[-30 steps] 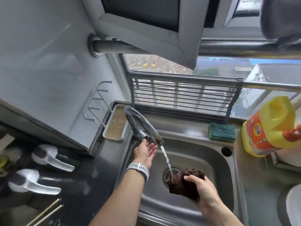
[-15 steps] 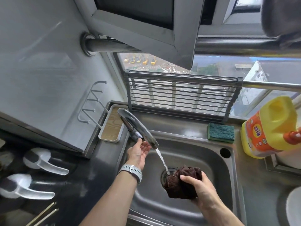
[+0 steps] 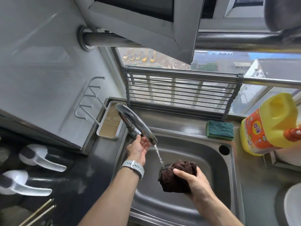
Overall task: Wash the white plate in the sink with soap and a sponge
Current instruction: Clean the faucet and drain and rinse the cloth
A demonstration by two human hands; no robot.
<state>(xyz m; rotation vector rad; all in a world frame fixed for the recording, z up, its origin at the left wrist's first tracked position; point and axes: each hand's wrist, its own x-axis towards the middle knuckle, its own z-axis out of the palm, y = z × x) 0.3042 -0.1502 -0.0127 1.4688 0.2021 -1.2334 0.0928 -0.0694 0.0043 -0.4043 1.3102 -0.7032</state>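
The sink [image 3: 203,154] was bare, so water could run. The white plate [image 3: 293,207] waited on the counter's right edge. The soap bottle [image 3: 267,123] stood at the back right corner, the sponge [image 3: 219,130] beside it. The right hand [image 3: 195,181] squeezed a brown cloth [image 3: 175,178] under the stream to wet it. The left hand [image 3: 138,147], fingers loose, reached under the tap [image 3: 136,124].

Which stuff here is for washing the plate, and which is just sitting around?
For the job: sink, tap running water, green sponge, yellow soap bottle, white plate at the right edge, brown cloth in the right hand.

Lying about: folding rack, white hooks, small tray, chopsticks.
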